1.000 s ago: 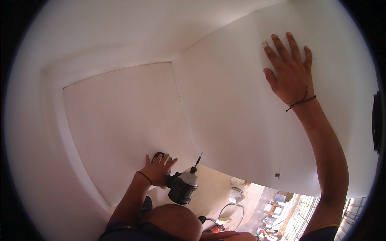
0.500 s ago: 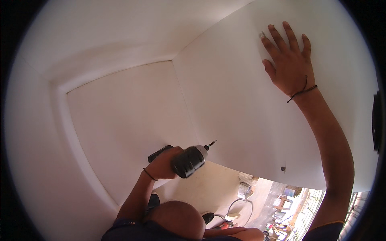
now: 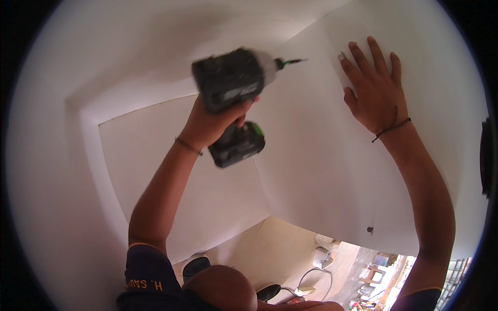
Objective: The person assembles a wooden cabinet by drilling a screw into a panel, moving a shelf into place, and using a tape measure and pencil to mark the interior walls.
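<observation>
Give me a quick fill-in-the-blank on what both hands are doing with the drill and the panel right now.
1. The black cordless drill with the green-trimmed battery is gripped by the ____ hand.
2. The right hand lies ____ against the white ceiling panel, fingers spread.
3. The drill's bit points toward the ____ hand.
4. A thin dark cord circles each ____.

Missing words: left; flat; right; wrist

No packages, signs or screens show anywhere around the cordless drill. The only label is a pale strip on the side of the drill's dark body (blurred, so its detail cannot be made out), with a small green patch lower down on the battery block at the foot of its handle. The white panel beside the drill carries nothing.
</observation>
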A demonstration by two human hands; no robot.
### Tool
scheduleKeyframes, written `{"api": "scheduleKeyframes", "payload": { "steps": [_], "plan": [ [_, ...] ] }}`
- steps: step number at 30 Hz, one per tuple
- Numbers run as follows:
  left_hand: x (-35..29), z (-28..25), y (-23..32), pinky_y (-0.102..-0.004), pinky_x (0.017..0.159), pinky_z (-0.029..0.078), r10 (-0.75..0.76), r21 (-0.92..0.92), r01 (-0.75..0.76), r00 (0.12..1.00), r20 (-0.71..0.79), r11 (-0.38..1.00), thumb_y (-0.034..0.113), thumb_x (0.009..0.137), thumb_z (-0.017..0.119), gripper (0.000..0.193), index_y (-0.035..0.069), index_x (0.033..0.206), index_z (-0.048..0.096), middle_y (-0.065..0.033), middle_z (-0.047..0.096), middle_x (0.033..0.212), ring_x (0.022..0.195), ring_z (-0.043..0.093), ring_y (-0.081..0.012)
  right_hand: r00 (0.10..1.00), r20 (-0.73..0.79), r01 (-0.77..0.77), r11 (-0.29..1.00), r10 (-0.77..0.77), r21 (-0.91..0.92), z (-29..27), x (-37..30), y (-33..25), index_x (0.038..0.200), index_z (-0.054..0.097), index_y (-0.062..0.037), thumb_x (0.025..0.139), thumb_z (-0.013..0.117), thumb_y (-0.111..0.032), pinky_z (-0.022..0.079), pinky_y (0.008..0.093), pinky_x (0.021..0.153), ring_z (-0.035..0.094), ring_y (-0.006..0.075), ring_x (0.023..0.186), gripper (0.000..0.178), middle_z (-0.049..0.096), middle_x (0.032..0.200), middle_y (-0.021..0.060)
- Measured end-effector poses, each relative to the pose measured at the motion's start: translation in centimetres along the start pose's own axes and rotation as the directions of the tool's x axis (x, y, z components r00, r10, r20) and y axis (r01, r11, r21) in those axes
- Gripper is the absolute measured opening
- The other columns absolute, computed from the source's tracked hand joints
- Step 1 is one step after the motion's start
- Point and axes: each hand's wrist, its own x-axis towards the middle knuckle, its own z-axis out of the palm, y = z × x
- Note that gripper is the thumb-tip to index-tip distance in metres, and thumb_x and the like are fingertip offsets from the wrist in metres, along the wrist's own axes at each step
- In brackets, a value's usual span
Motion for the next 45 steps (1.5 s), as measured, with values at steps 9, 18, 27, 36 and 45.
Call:
{"api": "scheduleKeyframes", "payload": {
  "steps": [9, 18, 27, 36, 45],
  "plan": [
    [5.6, 2.9, 0.7, -0.0278, 0.056, 0.047, 0.014, 0.156, -0.016, 1.0, 0.011, 0.988, 0.023, 0.082, 0.072, 0.022, 0.004, 0.085, 0.061, 0.0002, 0.057, 0.063, 0.056, 0.055, -0.01, 1.0, -0.011, -0.007, 1.0, 0.007, 0.028, -0.3, 0.3, -0.5, 0.133, 0.054, -0.0134, 0.082, 0.065, -0.024, 0.022, 0.0606, 0.112, 0.026, 0.0322, 0.143, 0.053, 0.042, 0.147, 0.0057],
    [5.4, 3.8, 0.7, -0.026, 0.056, 0.048, -0.037, 0.161, 0.037, 0.999, -0.001, 0.986, 0.012, 0.082, 0.07, 0.022, 0.003, 0.102, 0.067, -0.0012, 0.067, 0.081, 0.057, 0.055, -0.0086, 1.0, -0.014, -0.018, 1.0, 0.019, 0.017, -0.5, 0.6, -0.9, 0.132, 0.055, -0.0109, 0.081, 0.065, -0.022, 0.021, 0.0611, 0.112, 0.026, 0.0327, 0.143, 0.054, 0.043, 0.147, 0.0063],
    [4.9, 4.2, 0.8, -0.0267, 0.056, 0.047, -0.024, 0.205, 0.022, 1.0, 0.006, 0.979, 0.015, 0.083, 0.071, 0.02, 0.003, 0.099, 0.068, 0.0007, 0.062, 0.07, 0.056, 0.054, -0.0089, 1.0, -0.021, -0.018, 1.0, 0.018, 0.003, -0.3, 0.5, -0.9, 0.129, 0.058, -0.0114, 0.079, 0.064, -0.021, 0.022, 0.0606, 0.111, 0.026, 0.0328, 0.143, 0.051, 0.044, 0.146, 0.0056],
    [4.8, 4.6, 0.8, -0.0297, 0.057, 0.05, -0.041, 0.213, 0.042, 0.999, -0.006, 0.976, 0.024, 0.078, 0.068, 0.023, 0.003, 0.082, 0.062, -0.0015, 0.06, 0.065, 0.057, 0.06, -0.0125, 0.999, 0.036, -0.029, 0.999, 0.028, 0.021, -0.7, 0.7, -0.5, 0.13, 0.057, -0.0127, 0.078, 0.062, -0.015, 0.021, 0.0599, 0.112, 0.025, 0.0305, 0.144, 0.051, 0.044, 0.147, 0.0033],
    [4.7, 4.5, 0.3, -0.0263, 0.056, 0.046, -0.036, 0.239, 0.033, 0.999, 0.01, 0.97, 0.016, 0.084, 0.069, 0.016, 0.005, 0.096, 0.066, 0.0013, 0.058, 0.064, 0.055, 0.053, -0.0084, 0.995, 0.102, -0.026, 0.998, 0.021, 0.051, -1.3, 0.8, -0.5, 0.132, 0.055, -0.0101, 0.079, 0.061, -0.013, 0.018, 0.0601, 0.114, 0.022, 0.0323, 0.145, 0.054, 0.043, 0.148, 0.0009]
  ]
}}
